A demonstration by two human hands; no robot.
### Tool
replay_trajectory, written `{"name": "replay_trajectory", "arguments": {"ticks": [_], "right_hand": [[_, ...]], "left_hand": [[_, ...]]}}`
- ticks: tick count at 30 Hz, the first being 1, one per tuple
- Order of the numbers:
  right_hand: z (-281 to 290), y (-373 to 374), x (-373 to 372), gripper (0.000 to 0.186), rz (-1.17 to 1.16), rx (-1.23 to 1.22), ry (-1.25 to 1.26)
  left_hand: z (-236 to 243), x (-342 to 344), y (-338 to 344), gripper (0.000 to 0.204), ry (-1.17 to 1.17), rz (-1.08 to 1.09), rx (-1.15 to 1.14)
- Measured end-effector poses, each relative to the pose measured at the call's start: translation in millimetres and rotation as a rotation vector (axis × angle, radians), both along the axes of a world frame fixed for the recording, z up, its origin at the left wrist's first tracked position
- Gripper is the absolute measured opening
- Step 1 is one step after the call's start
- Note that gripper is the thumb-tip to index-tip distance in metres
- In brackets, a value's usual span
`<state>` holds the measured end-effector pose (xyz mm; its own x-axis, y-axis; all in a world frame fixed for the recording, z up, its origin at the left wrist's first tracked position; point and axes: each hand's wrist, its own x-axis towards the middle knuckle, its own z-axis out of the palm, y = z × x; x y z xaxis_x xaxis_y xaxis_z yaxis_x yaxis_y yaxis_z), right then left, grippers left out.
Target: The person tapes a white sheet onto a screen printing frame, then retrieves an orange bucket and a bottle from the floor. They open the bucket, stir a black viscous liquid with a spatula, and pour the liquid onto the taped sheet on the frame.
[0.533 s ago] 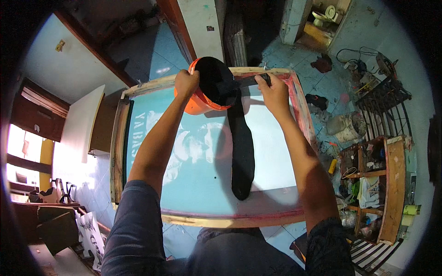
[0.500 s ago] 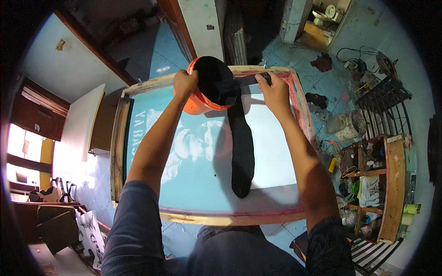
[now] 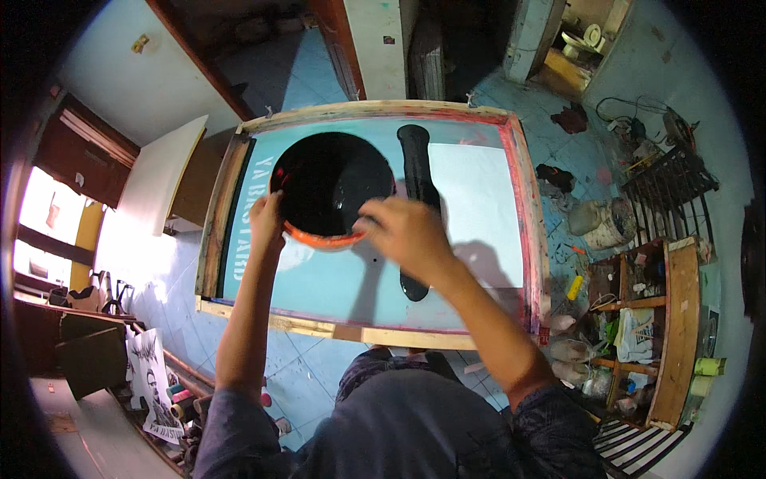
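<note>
My left hand (image 3: 267, 219) grips the left side of an orange bucket (image 3: 323, 241) coated inside with black ink. The bucket hangs over a wood-framed printing screen (image 3: 303, 322), its mouth facing me. At the bucket's right rim my right hand (image 3: 411, 237) is closed around the dark spatula, whose blade I cannot make out against the black interior. A long, thick strip of black ink (image 3: 416, 172) lies down the mesh, partly hidden by my right hand. Pale lettering and shapes show in the blue-green mesh, and a white sheet (image 3: 483, 207) shows through at the right.
Right of the screen stand an open wooden shelf (image 3: 678, 319) with clutter, a stained bucket (image 3: 618, 223) and a black metal rack (image 3: 670, 184). Dark cloths (image 3: 556, 177) lie on the tiled floor. A white board (image 3: 159, 180) leans at the left, above a printed sheet (image 3: 152, 391).
The bucket has come nearer and been tipped back from pouring, leaving the ink strip separate on the mesh. My right hand has moved left and toward me, to the bucket's rim.
</note>
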<state>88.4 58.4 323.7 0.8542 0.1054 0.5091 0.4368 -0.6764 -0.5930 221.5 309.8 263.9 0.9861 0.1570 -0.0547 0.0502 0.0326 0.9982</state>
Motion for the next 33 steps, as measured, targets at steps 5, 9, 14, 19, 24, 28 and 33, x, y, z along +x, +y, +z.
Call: {"name": "replay_trajectory", "arguments": {"ticks": [5,9,14,19,24,28,33], "right_hand": [[-1,102,-74,0.025,0.234,-0.168,-0.064],[0,168,-119,0.030,0.473,-0.189,-0.070],[-6,253,-157,0.027,0.660,-0.176,-0.085],[-19,344,-200,0.024,0.816,-0.115,-0.036],[-45,436,-233,0.032,0.879,-0.117,-0.047],[-39,495,-261,0.053,0.997,-0.108,0.079],[-44,531,-260,0.066,1.085,-0.153,0.182]], "left_hand": [[-14,-113,100,0.013,-0.017,0.087,-0.175],[-29,-198,179,0.013,0.022,0.185,-0.252],[-42,-295,259,0.012,0.061,0.413,-0.397],[-60,-382,341,0.017,0.084,0.498,-0.530],[-79,-453,413,0.022,0.097,0.622,-0.593],[-124,-515,472,0.018,0.037,0.918,-0.413],[-108,-525,498,0.004,-0.237,1.086,-0.507]]}}
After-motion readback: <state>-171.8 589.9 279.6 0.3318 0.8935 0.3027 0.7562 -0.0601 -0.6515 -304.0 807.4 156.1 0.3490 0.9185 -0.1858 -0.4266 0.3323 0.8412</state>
